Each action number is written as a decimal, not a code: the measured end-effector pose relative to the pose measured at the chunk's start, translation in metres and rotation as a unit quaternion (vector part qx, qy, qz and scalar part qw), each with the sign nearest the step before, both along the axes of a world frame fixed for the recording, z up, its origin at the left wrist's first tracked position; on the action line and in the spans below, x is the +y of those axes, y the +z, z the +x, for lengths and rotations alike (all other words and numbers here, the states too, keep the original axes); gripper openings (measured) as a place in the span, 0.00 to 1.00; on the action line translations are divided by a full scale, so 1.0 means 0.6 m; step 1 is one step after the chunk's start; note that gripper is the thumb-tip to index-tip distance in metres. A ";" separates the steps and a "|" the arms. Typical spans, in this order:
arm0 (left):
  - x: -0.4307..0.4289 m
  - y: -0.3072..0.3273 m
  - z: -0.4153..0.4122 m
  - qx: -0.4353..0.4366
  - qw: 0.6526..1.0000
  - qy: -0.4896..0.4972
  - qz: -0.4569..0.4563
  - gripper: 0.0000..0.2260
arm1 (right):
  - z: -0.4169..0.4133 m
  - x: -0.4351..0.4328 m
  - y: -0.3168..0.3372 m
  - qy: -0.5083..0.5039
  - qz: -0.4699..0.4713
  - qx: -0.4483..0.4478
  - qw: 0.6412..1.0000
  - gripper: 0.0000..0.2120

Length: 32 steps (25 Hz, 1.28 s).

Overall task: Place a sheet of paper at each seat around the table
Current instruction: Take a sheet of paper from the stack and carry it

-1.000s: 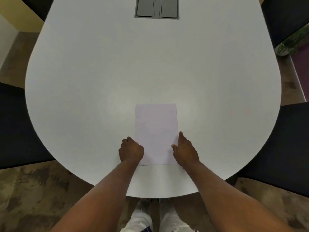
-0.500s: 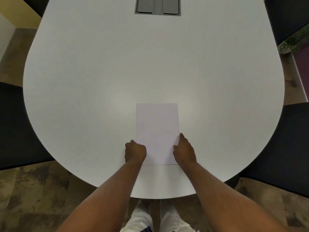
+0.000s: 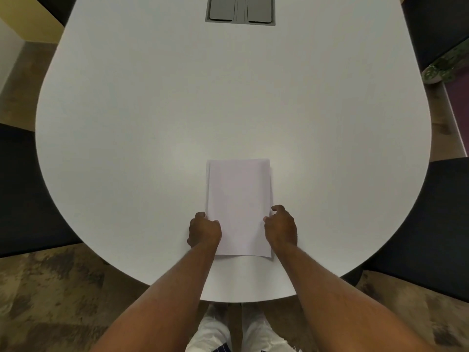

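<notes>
Paper stack (image 3: pixel 238 207) lies flat on the white table (image 3: pixel 152 110), at the middle of the near edge, long side running toward the far end. Slight offset at its left and right edges suggests more than 1 sheet; count not readable. Left hand (image 3: pixel 204 231) curled at the stack's near-left edge, thumb over the top sheet, fingers hidden, so pinched on paper or only resting: cannot tell. Right hand (image 3: pixel 281 228) at the near-right edge, fingers bent and loose, touching the edge, no firm hold visible. Dark chairs (image 3: pixel 30 189) sit at the left and right edges; no sheet lies at either. Step judged: separating the top sheet, distribution not begun. Next move calls for peeling 1 sheet free while the other hand pins the rest, then carrying it to a seat. Against 1.0 s ago: left hand has crept inward onto the paper, right fingers have lifted and curled, and the sheet edges are now fanned where they looked flush.
</notes>
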<state>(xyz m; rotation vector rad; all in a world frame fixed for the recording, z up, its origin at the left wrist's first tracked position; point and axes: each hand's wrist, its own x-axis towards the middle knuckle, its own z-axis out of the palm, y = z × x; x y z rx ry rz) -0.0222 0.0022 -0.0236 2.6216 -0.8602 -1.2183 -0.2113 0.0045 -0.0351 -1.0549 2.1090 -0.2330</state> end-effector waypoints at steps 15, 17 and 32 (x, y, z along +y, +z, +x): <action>-0.016 0.116 0.044 0.107 0.970 0.132 -0.174 0.03 | 0.012 -0.049 0.129 -0.039 -0.175 -0.089 0.980 0.13; -0.019 0.152 0.059 0.121 0.958 0.144 -0.217 0.03 | 0.023 -0.064 0.163 -0.037 -0.213 -0.115 0.970 0.14; 0.016 0.366 0.284 0.121 0.886 0.223 -0.388 0.02 | 0.226 -0.134 0.362 0.098 -0.372 -0.213 0.898 0.11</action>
